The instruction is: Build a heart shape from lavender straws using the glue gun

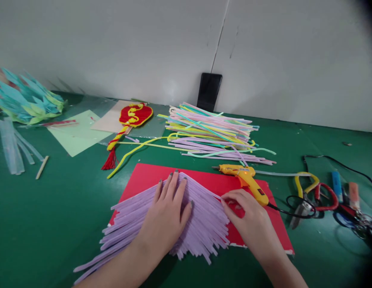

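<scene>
Purple pipe cleaners (pixel 200 216), bent into nested V shapes with the point away from me, lie packed side by side on a red board (pixel 156 171). My left hand (pixel 169 208) rests on them near the point, its fingers stretched out and the thumb apart. At the outer edge of the right side, my right hand (pixel 247 212) pinches the end of the topmost purple pipe cleaner between thumb and fingertips. A yellow glue gun (pixel 244 176) lies on the board just beyond my right hand, with a small orange light showing.
Behind the board is a pile of coloured pipe cleaners (pixel 212 128), with a black phone (pixel 209 92) leaning on the wall. A red and yellow fan (pixel 134 115) lies at left. Pliers (pixel 305 204) and a cable are at right. Clear glue sticks (pixel 12 148) lie far left.
</scene>
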`<action>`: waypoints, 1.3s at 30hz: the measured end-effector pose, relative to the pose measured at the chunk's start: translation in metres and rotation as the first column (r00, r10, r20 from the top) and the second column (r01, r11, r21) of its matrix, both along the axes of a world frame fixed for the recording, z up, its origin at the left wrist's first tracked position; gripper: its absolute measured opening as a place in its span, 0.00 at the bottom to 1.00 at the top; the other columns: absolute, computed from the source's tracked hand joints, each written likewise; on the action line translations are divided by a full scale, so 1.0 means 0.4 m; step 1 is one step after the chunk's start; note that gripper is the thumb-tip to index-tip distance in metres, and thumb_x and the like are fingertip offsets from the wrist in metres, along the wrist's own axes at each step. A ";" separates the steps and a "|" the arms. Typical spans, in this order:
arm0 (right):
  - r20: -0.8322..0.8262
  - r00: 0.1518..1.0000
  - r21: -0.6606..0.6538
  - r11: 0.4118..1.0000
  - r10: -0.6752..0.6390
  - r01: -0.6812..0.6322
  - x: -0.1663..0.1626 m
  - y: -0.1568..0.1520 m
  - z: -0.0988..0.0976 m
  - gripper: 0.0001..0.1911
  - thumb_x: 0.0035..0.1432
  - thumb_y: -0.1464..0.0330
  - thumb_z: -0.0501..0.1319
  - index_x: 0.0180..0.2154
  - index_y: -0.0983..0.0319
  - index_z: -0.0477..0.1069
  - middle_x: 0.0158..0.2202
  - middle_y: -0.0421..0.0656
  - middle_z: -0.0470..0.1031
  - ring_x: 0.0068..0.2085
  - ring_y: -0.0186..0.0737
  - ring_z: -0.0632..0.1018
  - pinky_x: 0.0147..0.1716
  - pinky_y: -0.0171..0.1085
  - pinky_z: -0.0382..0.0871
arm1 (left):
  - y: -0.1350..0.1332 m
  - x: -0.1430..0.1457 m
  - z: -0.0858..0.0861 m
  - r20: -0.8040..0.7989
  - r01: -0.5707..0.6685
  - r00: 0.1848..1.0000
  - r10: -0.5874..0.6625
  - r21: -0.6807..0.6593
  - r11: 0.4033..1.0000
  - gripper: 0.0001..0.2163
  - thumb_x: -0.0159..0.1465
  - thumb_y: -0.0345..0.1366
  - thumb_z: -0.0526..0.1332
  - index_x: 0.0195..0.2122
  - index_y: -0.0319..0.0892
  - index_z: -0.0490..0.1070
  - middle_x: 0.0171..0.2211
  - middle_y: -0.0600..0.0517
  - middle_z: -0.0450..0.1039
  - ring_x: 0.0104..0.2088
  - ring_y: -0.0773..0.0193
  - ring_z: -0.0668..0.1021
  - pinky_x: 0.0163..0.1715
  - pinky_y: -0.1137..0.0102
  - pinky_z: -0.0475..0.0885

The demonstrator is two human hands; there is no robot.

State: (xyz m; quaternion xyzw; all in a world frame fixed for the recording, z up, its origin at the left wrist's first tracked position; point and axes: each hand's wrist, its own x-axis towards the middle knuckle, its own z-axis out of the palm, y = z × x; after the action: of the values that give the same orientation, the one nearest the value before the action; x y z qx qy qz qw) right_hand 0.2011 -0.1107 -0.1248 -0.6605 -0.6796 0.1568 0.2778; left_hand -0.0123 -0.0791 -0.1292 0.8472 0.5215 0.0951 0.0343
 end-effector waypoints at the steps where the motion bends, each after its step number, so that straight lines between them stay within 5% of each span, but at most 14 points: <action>1: -0.028 1.000 -0.012 1.000 -0.005 0.005 0.000 0.000 0.000 0.05 0.59 0.67 0.57 0.34 0.59 0.70 0.35 0.43 0.74 0.38 0.40 0.74 0.39 0.39 0.71 | 0.000 0.000 0.000 -0.001 0.000 1.000 0.000 -0.001 1.000 0.23 0.65 0.40 0.51 0.60 0.37 0.58 0.64 0.40 0.54 0.62 0.50 0.60 0.58 0.52 0.61; 22: -0.132 0.990 0.061 0.996 -0.056 0.065 -0.003 0.000 0.010 0.03 0.57 0.67 0.60 0.34 0.59 0.72 0.35 0.41 0.74 0.34 0.35 0.75 0.35 0.33 0.72 | 0.000 0.000 0.001 -0.020 0.004 1.000 -0.004 -0.005 1.000 0.23 0.65 0.40 0.51 0.60 0.36 0.58 0.64 0.39 0.53 0.62 0.50 0.60 0.58 0.51 0.61; 39: -0.090 0.996 0.011 1.000 0.000 0.001 0.006 0.000 -0.001 0.03 0.57 0.68 0.59 0.33 0.59 0.71 0.34 0.42 0.73 0.37 0.40 0.74 0.39 0.39 0.70 | 0.002 0.000 -0.001 -0.015 0.000 1.000 -0.001 -0.012 1.000 0.24 0.65 0.40 0.51 0.61 0.37 0.57 0.64 0.40 0.53 0.63 0.50 0.59 0.59 0.52 0.60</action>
State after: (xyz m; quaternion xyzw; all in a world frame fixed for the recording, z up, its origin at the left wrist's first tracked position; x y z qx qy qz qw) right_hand 0.2035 -0.1106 -0.1253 -0.6515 -0.6670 0.1827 0.3120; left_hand -0.0123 -0.0785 -0.1298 0.8478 0.5221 0.0855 0.0357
